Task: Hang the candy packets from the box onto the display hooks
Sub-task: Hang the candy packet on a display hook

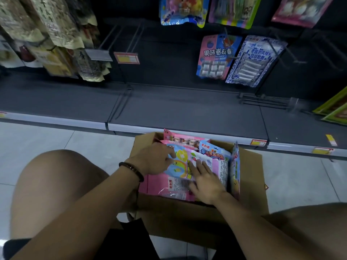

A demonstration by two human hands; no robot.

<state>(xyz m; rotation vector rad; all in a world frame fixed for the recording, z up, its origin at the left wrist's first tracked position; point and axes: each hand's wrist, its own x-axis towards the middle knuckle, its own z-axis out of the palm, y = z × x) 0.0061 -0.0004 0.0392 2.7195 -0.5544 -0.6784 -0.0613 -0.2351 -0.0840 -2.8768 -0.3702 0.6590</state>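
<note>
- Packets (pixel 180 173) lie stacked in the open box (pixel 249 177) on the floor, between the person's knees and just in front of the low shelf (pixel 187 109).
- Left hand (pixel 153 159) rests on the top pink packet, fingers loosely curled with the index reaching forward; it presses on the film, and I cannot tell whether it grips.
- Right hand (pixel 205 180) lies flat and spread on the same pile, fingers extended, nothing closed in it.
- Handling, as a judgement: these look like light, soft film bags, glossy and so likely slippery, with loose sweets inside that would shift. Best taken by the flat top seal, near the hang hole, so the hole can be guided onto a hook.
- Count in the box: at least five packets show, one standing on edge at the right wall; more may lie beneath.
- On the display: two packets (pixel 216 57) hang side by side on lower hooks, three more hang above, partly cut off.
- Bare hooks (pixel 135 38): at least two stand out left of the hung packets.
</note>
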